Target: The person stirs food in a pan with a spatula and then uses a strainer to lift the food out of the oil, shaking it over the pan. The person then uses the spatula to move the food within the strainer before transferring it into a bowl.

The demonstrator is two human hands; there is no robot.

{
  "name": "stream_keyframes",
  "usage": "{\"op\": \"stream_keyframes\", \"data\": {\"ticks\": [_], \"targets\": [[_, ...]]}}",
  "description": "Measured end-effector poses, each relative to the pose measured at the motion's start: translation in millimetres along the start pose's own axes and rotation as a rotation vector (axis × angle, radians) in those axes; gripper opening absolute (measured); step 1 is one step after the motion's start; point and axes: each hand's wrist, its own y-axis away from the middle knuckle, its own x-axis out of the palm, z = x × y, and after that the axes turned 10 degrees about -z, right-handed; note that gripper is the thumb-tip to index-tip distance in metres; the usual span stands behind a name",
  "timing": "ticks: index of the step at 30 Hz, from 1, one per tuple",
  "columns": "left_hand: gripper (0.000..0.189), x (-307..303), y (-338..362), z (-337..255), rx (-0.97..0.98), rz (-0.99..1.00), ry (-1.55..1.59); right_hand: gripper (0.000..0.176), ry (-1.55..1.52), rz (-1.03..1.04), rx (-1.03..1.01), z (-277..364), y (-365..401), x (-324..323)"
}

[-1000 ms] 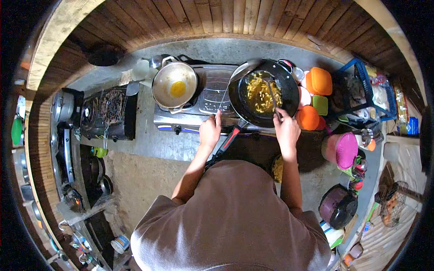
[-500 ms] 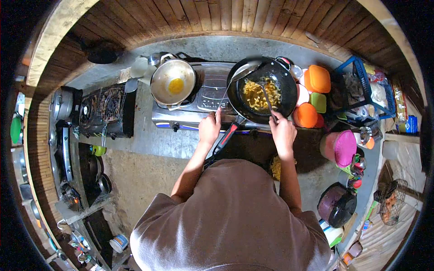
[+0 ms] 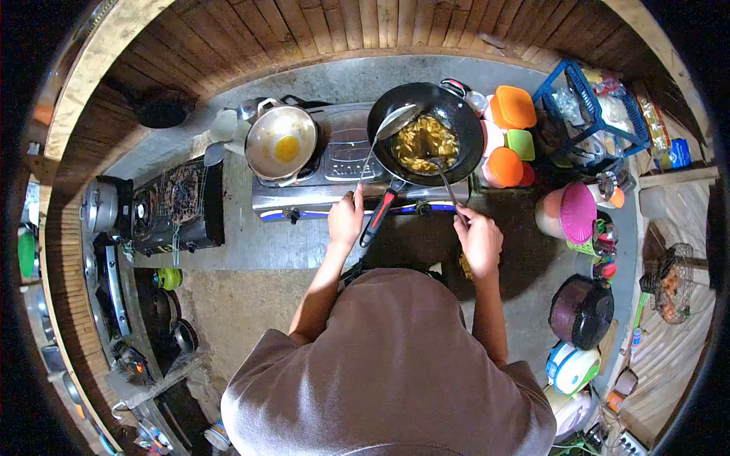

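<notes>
My left hand (image 3: pixel 346 220) is closed around the thin handle of a metal skimmer (image 3: pixel 398 121), whose round head is over the left part of a black wok (image 3: pixel 468 114). In my right hand (image 3: pixel 480 242) is the handle of a spatula (image 3: pixel 447 184); its tip dips into the near side of the wok. Yellow-brown pieces of food (image 3: pixel 426 140) lie in shiny oil there. The wok's black and red handle (image 3: pixel 379 216) points toward me between my hands.
The wok stands on a two-burner gas stove (image 3: pixel 342 199). A pale pan (image 3: pixel 262 140) with yellow liquid occupies the left burner. Orange containers (image 3: pixel 514 106), a blue basket (image 3: pixel 601 125) and a pink-lidded tub (image 3: pixel 578 213) are to the right. A dark grill stove (image 3: pixel 182 197) is at left.
My right hand has drawn back toward me, bringing the spatula tip from the middle of the food to its near edge. The skimmer stays over the wok's left side. The view has shifted slightly.
</notes>
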Motion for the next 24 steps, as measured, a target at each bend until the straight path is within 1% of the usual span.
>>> {"op": "stream_keyframes", "data": {"ticks": [6,9,12,16,21,24], "targets": [[0.059,2,0,4,0.031,-0.003,-0.002,0.025,-0.075,-0.095,-0.018,-3,20,-13],[0.059,3,-2,6,0.049,-0.008,-0.016,0.024,-0.120,-0.111,0.018,-4,27,-18],[0.059,0,-2,2,0.059,0.005,-0.020,0.024,-0.065,-0.098,0.029,-3,28,-20],[0.060,-5,-6,-3,0.046,0.001,-0.026,0.024,-0.084,-0.108,0.003,-7,27,-11],[0.060,-4,-13,-5,0.026,-0.028,-0.032,0.023,-0.050,-0.090,0.045,-5,20,-4],[0.060,-4,-17,-6,0.007,-0.013,-0.053,0.024,-0.040,-0.118,0.027,-4,12,0]]}}
